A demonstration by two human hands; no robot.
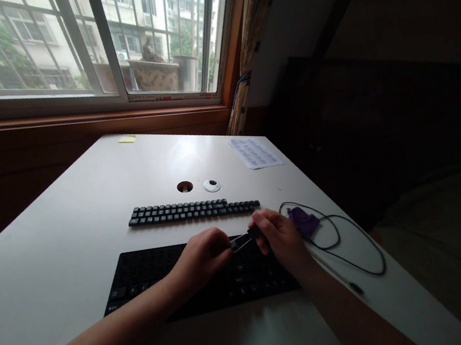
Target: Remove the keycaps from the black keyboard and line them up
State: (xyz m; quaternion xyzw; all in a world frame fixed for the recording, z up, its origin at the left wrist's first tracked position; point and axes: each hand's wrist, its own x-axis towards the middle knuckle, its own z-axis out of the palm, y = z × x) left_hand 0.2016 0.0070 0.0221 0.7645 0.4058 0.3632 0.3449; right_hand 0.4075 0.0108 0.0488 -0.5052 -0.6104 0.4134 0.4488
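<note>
My right hand (279,239) is closed around the black handle of a wire keycap puller (244,241), whose two thin wires point left. At the wire ends sits a small dark keycap (234,245), pinched by the fingers of my left hand (205,255). Both hands are above a black keyboard (149,262), and my forearms cover part of it. Its upper key area looks bare of caps, while keys show along the lower rows. Behind it, loose black keycaps (176,212) stand lined up in rows on the white table (70,216).
To the right lie a purple cloth-like piece (304,221), a looped black cable (380,273) and a thin rod with a dark end (341,276). Farther back are a round hole (185,187), a hole cover (212,185), printed paper (255,153) and a yellow note (127,139).
</note>
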